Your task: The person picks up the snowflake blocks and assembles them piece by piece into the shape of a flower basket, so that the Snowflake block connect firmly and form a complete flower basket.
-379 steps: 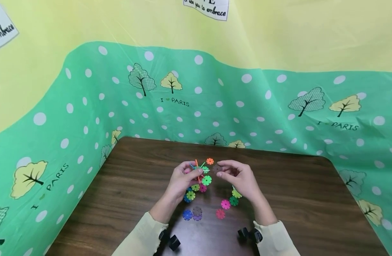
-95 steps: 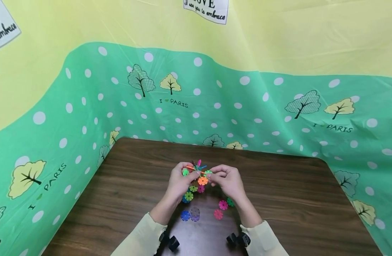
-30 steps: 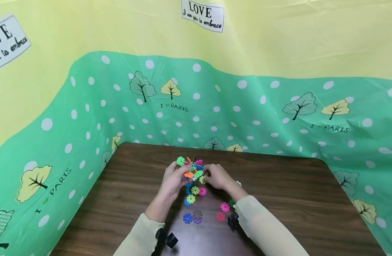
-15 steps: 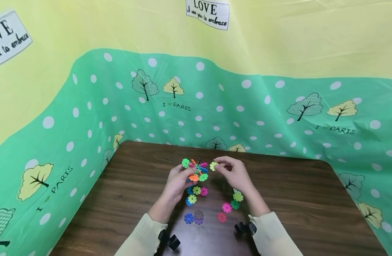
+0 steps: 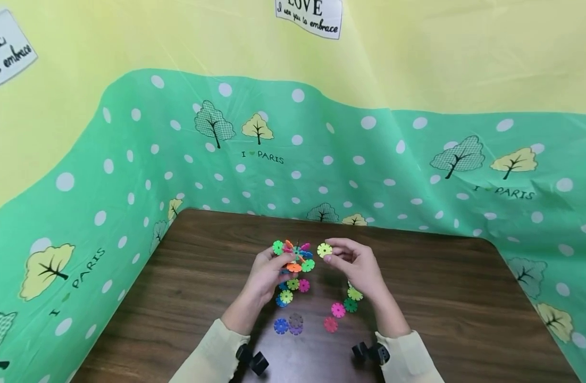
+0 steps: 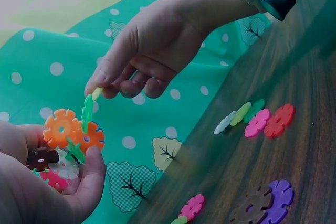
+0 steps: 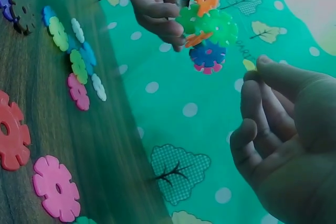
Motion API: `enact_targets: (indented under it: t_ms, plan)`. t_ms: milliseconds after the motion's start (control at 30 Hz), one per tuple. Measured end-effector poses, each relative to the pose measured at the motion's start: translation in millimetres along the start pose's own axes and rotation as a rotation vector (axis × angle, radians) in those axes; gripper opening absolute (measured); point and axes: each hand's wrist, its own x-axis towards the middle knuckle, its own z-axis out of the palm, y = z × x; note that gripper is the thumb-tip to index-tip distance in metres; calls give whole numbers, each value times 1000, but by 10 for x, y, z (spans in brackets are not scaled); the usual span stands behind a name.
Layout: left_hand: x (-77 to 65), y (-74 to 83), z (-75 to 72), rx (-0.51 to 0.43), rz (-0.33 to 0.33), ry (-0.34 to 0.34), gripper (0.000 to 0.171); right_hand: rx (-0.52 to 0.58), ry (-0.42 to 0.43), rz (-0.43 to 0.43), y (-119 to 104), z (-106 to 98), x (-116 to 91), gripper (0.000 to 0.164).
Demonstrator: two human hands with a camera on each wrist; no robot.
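My left hand point(image 5: 264, 274) grips a cluster of interlocking snowflake discs point(image 5: 294, 267), its notched pieces joined at several angles in orange, green, blue and pink. In the left wrist view, thumb and fingers wrap its lower side, where brown and white discs point(image 6: 69, 170) also show. Just to the right, my right hand point(image 5: 365, 271) pinches one light-yellow disc point(image 5: 324, 250) by its edge between thumb and fingertips. A narrow gap separates that disc from the cluster in the head view. From the right wrist, only a sliver of the yellow disc point(image 7: 249, 65) is visible.
Loose discs lie on the dark wooden table point(image 5: 202, 298): a yellow, blue and pink group point(image 5: 286, 296) below the left hand, blue, brown and purple ones point(image 5: 281, 326) nearer me, and pink, red and green ones point(image 5: 338, 310) at right. Printed cloth point(image 5: 293, 175) hangs behind.
The brown disc held earlier has left my right hand. About a second ago that hand was down at the yellow disc; it has since lifted it to the cluster's right. The left hand keeps its hold.
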Motion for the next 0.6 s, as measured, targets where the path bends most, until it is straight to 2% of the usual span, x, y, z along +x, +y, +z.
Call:
enact_targets:
  t_ms: [300,600]
  plan:
    - [-21,15,19,-6,11,1,22,-62,-49,-9,-16,11,-3,30]
    - [-44,22,52,63,32,-42,34,-90,-43,-13,8,44,-29,30]
